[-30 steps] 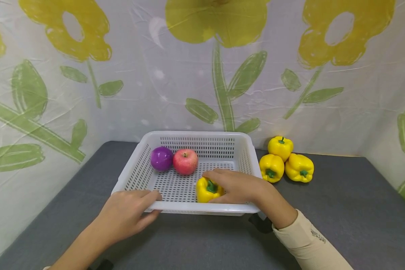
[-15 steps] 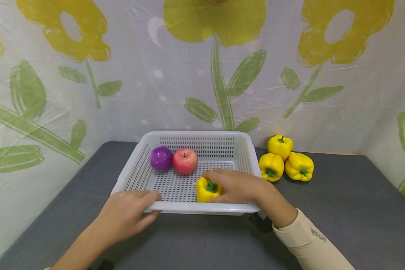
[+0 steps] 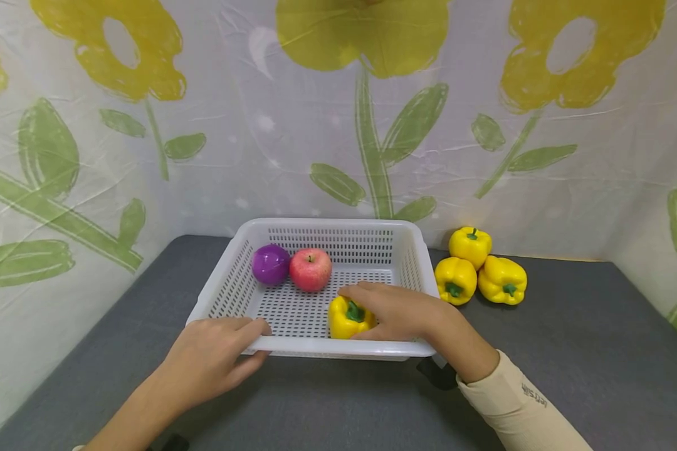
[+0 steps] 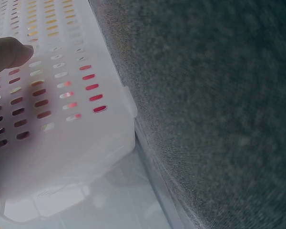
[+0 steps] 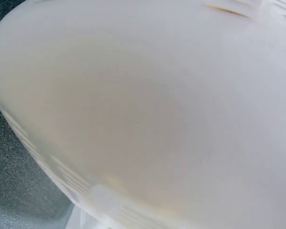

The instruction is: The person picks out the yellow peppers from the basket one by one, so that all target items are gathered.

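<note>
A white perforated basket stands on the dark grey table in the head view. My left hand grips its near rim at the left corner, thumb below and fingers over the top. In the left wrist view a thumb lies against the basket's slotted wall. My right hand reaches over the near right rim and holds a yellow bell pepper inside the basket, green stem up. A purple ball-like fruit and a red apple sit side by side further back in it. Basket plastic fills most of the right wrist view.
Three more yellow bell peppers, a back one, a left one and a right one, cluster on the table right of the basket. A white cloth with printed flowers hangs behind the table and along its sides.
</note>
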Demonstrator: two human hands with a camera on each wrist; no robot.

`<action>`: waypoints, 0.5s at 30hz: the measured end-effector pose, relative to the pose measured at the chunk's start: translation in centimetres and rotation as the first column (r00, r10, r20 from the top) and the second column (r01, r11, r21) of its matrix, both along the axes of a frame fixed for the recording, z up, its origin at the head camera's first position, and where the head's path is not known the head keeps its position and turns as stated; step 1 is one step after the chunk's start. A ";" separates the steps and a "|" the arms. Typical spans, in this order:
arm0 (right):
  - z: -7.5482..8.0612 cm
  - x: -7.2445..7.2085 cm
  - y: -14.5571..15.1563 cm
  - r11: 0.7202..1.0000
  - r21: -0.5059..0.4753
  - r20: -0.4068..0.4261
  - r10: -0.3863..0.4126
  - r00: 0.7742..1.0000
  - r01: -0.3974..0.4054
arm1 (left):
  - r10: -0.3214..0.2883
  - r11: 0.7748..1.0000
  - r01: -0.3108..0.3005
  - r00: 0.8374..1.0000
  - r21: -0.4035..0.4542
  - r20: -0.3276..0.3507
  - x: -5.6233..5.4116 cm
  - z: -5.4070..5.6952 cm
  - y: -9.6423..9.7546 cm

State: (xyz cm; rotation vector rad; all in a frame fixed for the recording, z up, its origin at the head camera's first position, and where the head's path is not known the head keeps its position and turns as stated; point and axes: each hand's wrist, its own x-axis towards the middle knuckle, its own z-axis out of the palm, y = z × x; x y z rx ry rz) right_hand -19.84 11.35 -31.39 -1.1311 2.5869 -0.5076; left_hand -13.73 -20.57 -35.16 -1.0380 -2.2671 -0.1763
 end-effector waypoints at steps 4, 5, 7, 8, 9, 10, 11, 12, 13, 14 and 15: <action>-0.1 0.0 0.1 1.000 0.002 -0.001 0.001 1.000 -0.001 | 0.002 1.000 -0.002 1.000 -0.003 0.001 0.0 0.0 0.0; -0.1 0.0 0.1 1.000 0.000 0.000 0.001 1.000 -0.001 | 0.002 1.000 -0.002 1.000 -0.003 0.001 0.0 0.0 0.0; -0.2 -0.1 0.1 1.000 -0.004 0.000 0.004 1.000 -0.004 | 0.002 1.000 -0.002 1.000 -0.005 0.003 0.0 0.1 0.0; -0.2 -0.1 0.1 1.000 -0.006 0.000 0.005 1.000 -0.005 | 0.003 1.000 -0.003 1.000 -0.005 0.005 0.1 0.1 0.0; -0.2 -0.2 0.1 1.000 -0.008 0.002 0.007 1.000 -0.007 | 0.004 1.000 -0.004 1.000 -0.007 0.006 0.1 0.1 0.0; -0.2 -0.2 0.1 1.000 -0.012 0.002 0.009 1.000 -0.009 | 0.005 1.000 -0.005 1.000 -0.008 0.007 0.1 0.1 0.0; -0.2 -0.2 0.1 1.000 -0.014 0.003 0.010 1.000 -0.010 | 0.006 1.000 -0.006 1.000 -0.009 0.007 0.1 0.1 0.1; -0.2 -0.2 0.1 1.000 -0.014 0.002 0.012 1.000 -0.012 | 0.007 1.000 -0.007 1.000 -0.011 0.008 0.1 0.1 0.1; -0.2 -0.2 0.1 1.000 -0.013 0.002 0.012 1.000 -0.012 | 0.009 1.000 -0.009 1.000 -0.012 0.010 0.1 0.1 0.1; -0.2 -0.2 0.1 1.000 -0.012 0.003 0.012 1.000 -0.012 | 0.010 1.000 -0.010 1.000 -0.013 0.009 0.1 0.2 0.1; -0.1 -0.2 0.1 1.000 -0.010 0.003 0.012 1.000 -0.012 | 0.012 1.000 -0.011 1.000 -0.014 0.010 0.1 0.2 0.1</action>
